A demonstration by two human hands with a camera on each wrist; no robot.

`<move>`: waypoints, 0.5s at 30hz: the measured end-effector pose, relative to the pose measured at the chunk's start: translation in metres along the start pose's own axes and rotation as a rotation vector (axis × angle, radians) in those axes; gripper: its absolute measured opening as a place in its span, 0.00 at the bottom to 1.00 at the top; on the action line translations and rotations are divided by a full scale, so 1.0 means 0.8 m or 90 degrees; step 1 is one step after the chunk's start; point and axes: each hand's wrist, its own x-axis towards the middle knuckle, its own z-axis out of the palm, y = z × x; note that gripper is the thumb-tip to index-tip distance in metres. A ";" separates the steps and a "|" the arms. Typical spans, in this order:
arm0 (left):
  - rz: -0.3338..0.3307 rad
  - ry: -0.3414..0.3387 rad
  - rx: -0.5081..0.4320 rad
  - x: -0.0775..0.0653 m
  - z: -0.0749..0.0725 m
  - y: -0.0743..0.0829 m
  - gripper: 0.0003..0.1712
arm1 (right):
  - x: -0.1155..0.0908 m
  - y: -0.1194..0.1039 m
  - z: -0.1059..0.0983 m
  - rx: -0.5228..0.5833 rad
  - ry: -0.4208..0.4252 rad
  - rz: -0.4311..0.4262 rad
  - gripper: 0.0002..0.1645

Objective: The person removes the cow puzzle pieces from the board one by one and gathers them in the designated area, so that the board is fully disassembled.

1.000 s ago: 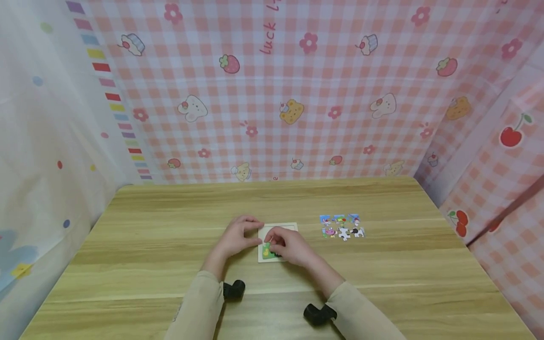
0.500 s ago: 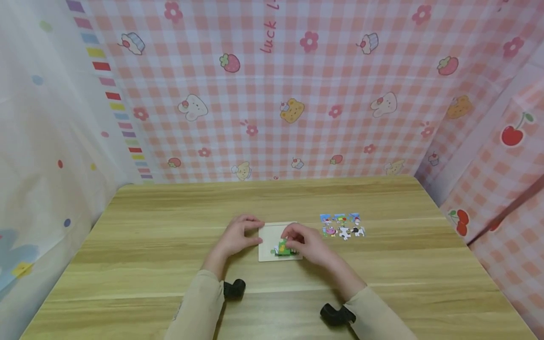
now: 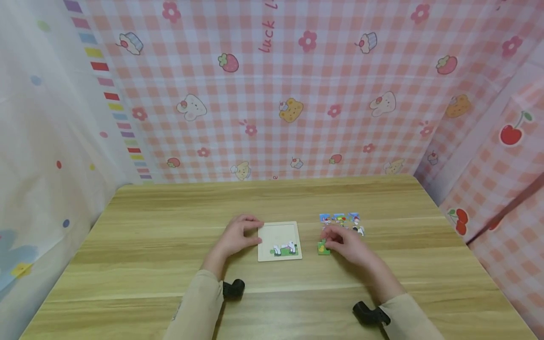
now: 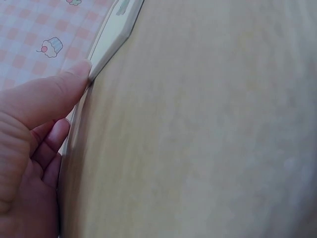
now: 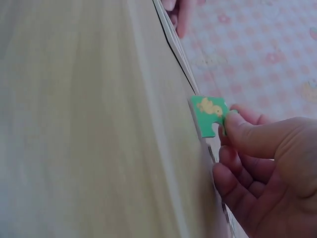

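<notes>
With thumb and index finger apart, my left hand (image 3: 239,236) touches the left side of a square, pale wooden puzzle board (image 3: 272,235). In the left wrist view its thumb (image 4: 62,91) rests on the board's rim. Joined puzzle pieces (image 3: 285,251), green with white animal parts, lie along the board's lower right. Right of the board, my right hand (image 3: 352,246) pinches a green puzzle piece (image 5: 203,116) with a yellow duckling on it between thumb and index finger. That hand partly covers the loose pieces behind it.
Several loose puzzle pieces (image 3: 339,218) with blue, red and white print lie behind and beside the right hand. The wooden table (image 3: 178,203) carries everything. A pink checked cloth (image 3: 272,141) hangs behind its back edge.
My right hand has moved right, off the board and toward the loose pieces, carrying the duckling puzzle piece. The joined pieces in the board are uncovered. The left hand stays put.
</notes>
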 end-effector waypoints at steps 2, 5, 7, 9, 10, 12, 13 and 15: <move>-0.001 -0.001 0.000 0.000 0.000 0.000 0.25 | -0.003 0.004 -0.005 -0.015 0.003 0.008 0.08; -0.004 -0.004 -0.001 0.000 0.000 0.001 0.25 | -0.006 0.008 -0.010 -0.026 0.008 0.031 0.09; -0.007 -0.004 -0.003 0.000 -0.001 0.002 0.25 | -0.007 0.011 -0.012 -0.032 0.010 0.040 0.09; -0.008 -0.004 -0.005 0.000 -0.001 0.002 0.25 | -0.007 0.013 -0.012 -0.037 0.014 0.044 0.09; -0.008 -0.003 -0.003 0.000 -0.001 0.002 0.25 | -0.007 0.014 -0.013 -0.042 0.016 0.043 0.09; -0.007 -0.002 -0.004 0.000 -0.001 0.003 0.25 | -0.007 0.014 -0.012 -0.056 0.021 0.039 0.09; -0.006 -0.003 -0.005 0.000 -0.001 0.003 0.25 | -0.007 0.015 -0.012 -0.065 0.025 0.037 0.09; -0.003 -0.003 -0.005 0.000 -0.001 0.003 0.25 | -0.006 0.015 -0.012 -0.082 0.030 0.033 0.09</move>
